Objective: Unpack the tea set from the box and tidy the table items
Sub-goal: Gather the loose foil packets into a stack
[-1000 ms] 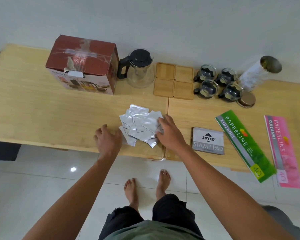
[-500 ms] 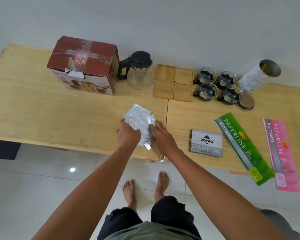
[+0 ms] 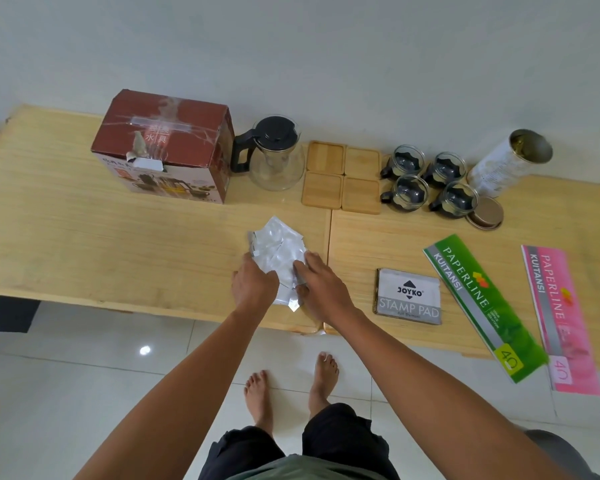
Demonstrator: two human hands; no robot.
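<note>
**Foil sachets gathered between both hands at the near edge of the surface**

The silver foil sachets [image 3: 280, 258], spread in a loose fan a second ago, are now bunched into one overlapping pile. The left hand [image 3: 254, 287], earlier lying apart on the wood, has closed in against the pile's left side; the right hand [image 3: 321, 284] presses on its right side, fingers curled over the sachets. The two hands are close together with the pile clamped between them, near the front edge of the wooden surface [image 3: 84, 251].

Behind the pile, along the wall, stand from left to right: the red-brown cardboard box [image 3: 163, 154], the glass teapot [image 3: 274, 155] with a black lid and handle, four square wooden coasters [image 3: 342, 181] in a two-by-two block, and four small glass cups [image 3: 426, 183] set close together. A metal tin [image 3: 506, 162] lies tilted beyond the cups, its lid [image 3: 487, 213] flat just beside them. To the right of the hands lie a stamp pad [image 3: 409, 301], a green receipt book [image 3: 478, 303] and a pink receipt book [image 3: 561, 317], all clear of the pile.
</note>
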